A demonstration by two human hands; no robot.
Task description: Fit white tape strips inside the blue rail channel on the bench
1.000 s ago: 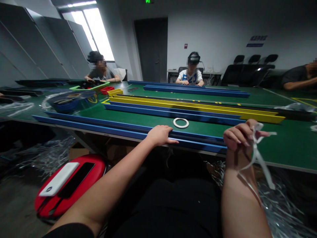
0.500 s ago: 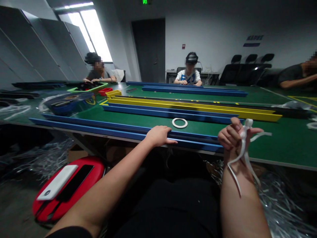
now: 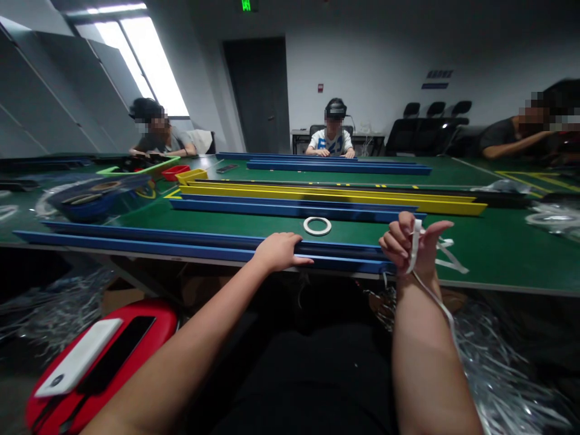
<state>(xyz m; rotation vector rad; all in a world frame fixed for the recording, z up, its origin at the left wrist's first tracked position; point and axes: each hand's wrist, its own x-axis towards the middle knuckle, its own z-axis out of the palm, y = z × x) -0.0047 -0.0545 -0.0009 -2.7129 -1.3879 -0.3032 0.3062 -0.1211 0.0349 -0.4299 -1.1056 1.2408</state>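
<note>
Here, my left fingers (image 3: 290, 237) around the near blue channel (image 3: 136, 249) at bench (image 3: 489, 254) edge, right fingers (image 3: 395, 241) around white strip (image 3: 415, 234), white ring (image 3: 317, 233) beyond.

The green bench (image 3: 457, 241) carries long blue channels (image 3: 145, 240) and a yellow channel (image 3: 335, 193). A white ring (image 3: 317, 226) lies between the blue channels.

Dim room; bright, blown-out tall white window (image 3: 149, 63) upper left, main light source visible. Dark shadow across long yellow channel (image 3: 326, 197), beyond white flat ring (image 3: 317, 226). Wide-angle stretch toward frame edges; clear plastic-wrapped bundle (image 3: 555, 219), right of ring, smeared, soft.
</note>
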